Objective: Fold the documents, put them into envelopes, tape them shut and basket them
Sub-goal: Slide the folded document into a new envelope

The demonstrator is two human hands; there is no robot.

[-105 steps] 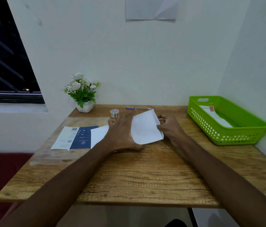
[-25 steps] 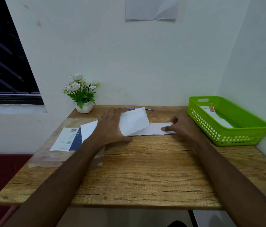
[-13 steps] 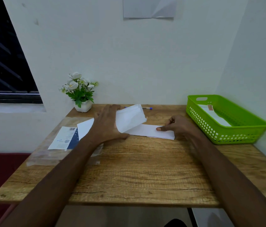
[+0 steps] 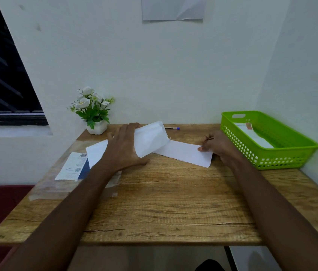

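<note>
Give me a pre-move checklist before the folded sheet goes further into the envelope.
1. Envelope mouth held open: ok. The left hand lifts the envelope flap end off the wooden table.
2. Folded document gripped: ok. The right hand pinches the right end of the folded document.
3. Leading edge inside the envelope: cannot tell; it is hidden under the raised flap.
4. Document flat: ok, it lies on the table.
5. Green basket has room: ok, one taped envelope lies inside.
6. Tape roll within reach: cannot tell; none is visible.
</note>
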